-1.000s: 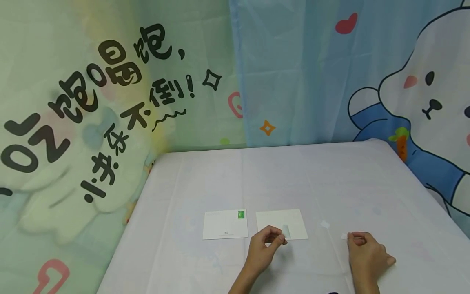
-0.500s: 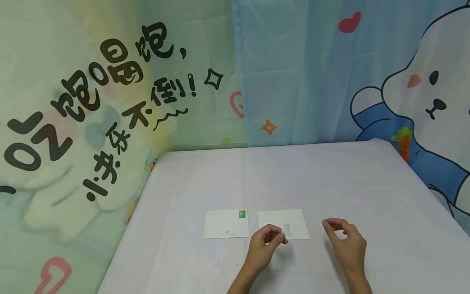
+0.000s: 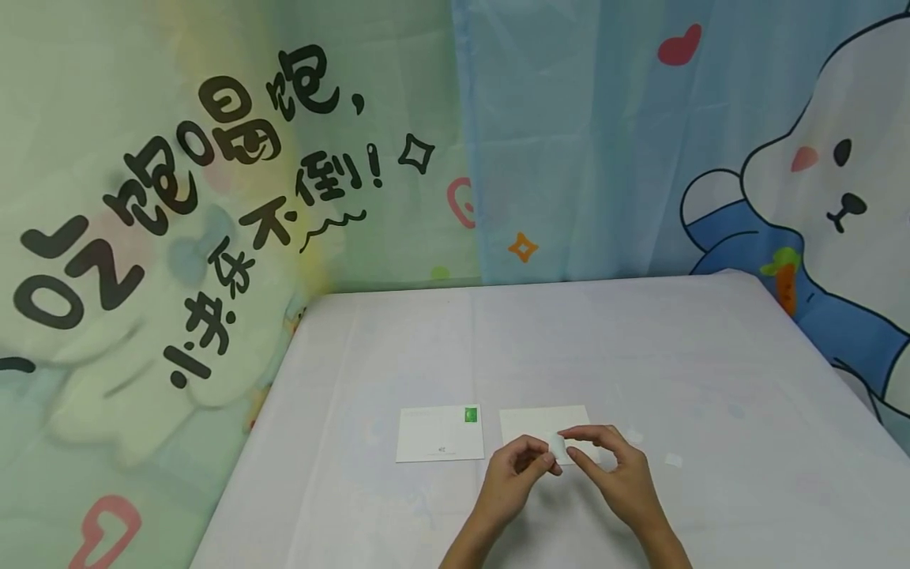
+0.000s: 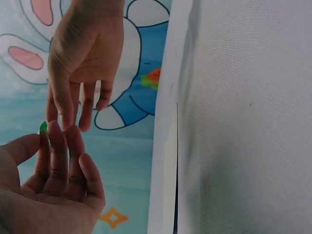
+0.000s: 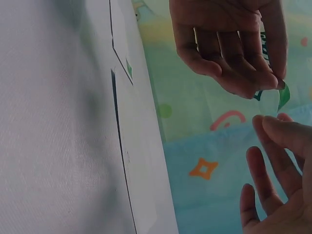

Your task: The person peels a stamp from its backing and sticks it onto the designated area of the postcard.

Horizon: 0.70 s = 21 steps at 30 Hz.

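Note:
My left hand pinches a small stamp between thumb and fingertips, above the right-hand card. The stamp's pale back faces the head view; its green front shows in the right wrist view, slightly curved. Close to its right edge is my right hand, thumb and index finger apart; whether they touch it, I cannot tell. Below lies a plain white card, partly hidden by both hands. To its left is another white card bearing a green stamp at its top right corner.
Two small whitish scraps lie on the white tablecloth, right of the cards. A printed curtain with cartoon figures and lettering hangs behind the table.
My right hand has left the whitish scrap at the right and moved left, up to the stamp. My left hand keeps its pinch on the stamp, nearly still.

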{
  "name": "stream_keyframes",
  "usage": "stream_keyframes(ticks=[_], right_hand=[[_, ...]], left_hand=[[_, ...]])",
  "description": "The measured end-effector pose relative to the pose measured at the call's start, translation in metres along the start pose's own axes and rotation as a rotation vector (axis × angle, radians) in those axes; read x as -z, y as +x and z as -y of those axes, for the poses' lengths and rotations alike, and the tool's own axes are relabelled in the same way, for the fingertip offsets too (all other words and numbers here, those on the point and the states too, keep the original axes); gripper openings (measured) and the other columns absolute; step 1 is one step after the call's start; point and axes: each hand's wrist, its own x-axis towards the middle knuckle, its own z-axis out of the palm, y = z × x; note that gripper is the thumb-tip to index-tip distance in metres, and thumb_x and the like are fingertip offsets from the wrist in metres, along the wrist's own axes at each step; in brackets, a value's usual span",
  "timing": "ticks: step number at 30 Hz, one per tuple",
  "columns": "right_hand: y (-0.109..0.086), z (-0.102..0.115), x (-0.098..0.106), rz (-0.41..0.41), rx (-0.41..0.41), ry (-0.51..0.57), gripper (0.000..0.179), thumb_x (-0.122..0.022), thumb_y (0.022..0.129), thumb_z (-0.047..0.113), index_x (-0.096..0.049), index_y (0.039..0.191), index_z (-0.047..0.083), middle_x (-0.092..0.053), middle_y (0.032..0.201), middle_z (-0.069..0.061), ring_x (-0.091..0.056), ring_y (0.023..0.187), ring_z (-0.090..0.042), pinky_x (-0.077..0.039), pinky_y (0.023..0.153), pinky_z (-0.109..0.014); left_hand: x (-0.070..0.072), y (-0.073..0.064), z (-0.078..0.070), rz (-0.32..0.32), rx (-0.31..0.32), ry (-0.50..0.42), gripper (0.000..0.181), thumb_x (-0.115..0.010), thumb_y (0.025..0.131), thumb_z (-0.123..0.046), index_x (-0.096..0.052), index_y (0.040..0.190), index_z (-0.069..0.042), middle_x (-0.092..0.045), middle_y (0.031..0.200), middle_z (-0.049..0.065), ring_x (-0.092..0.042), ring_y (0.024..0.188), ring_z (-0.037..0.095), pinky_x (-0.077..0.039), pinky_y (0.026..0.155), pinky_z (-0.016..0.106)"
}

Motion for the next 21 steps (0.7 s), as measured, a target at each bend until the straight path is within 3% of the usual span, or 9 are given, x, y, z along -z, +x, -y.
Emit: stream_keyframes(ticks=[5, 11, 17, 21], right_hand=[[0.001, 0.002, 0.000, 0.014, 0.018, 0.005, 0.028, -0.073, 0.074, -0.003, -0.068, 0.098, 0.012, -0.067, 0.094, 0.003, -0.055, 0.093, -0.006, -0.038, 0.084, -0.015], [0.003, 0.009, 0.003, 0.007, 0.047, 0.009, 0.029, -0.072, 0.070, -0.011, -0.068, 0.095, 0.005, -0.068, 0.090, -0.002, -0.056, 0.092, -0.006, -0.038, 0.083, -0.013], [0.006, 0.030, 0.007, 0.017, 0.037, 0.025, 0.023, -0.071, 0.072, -0.011, -0.067, 0.092, -0.001, -0.067, 0.090, -0.009, -0.056, 0.093, -0.010, -0.037, 0.085, -0.013], [0.006, 0.033, 0.008, 0.019, 0.028, 0.036, 0.021, -0.070, 0.073, -0.011, -0.067, 0.091, -0.001, -0.067, 0.089, -0.009, -0.056, 0.093, -0.014, -0.036, 0.085, -0.014]], left_hand=[[0.000, 0.002, 0.007, 0.014, -0.004, -0.015, 0.018, -0.055, 0.092, -0.008, -0.058, 0.098, 0.008, -0.063, 0.085, 0.027, -0.062, 0.079, 0.007, -0.047, 0.076, 0.026], [0.001, 0.006, 0.027, 0.026, -0.002, -0.036, 0.017, -0.055, 0.092, -0.012, -0.060, 0.099, 0.003, -0.064, 0.087, 0.025, -0.063, 0.081, 0.009, -0.048, 0.082, 0.040], [0.002, 0.006, 0.031, 0.029, -0.013, -0.042, 0.021, -0.056, 0.092, -0.016, -0.060, 0.100, 0.003, -0.064, 0.088, 0.024, -0.063, 0.082, 0.011, -0.049, 0.081, 0.034], [0.001, 0.006, 0.030, 0.022, 0.000, -0.036, 0.018, -0.055, 0.092, -0.010, -0.059, 0.100, 0.005, -0.065, 0.087, 0.022, -0.063, 0.081, 0.010, -0.049, 0.081, 0.032]])
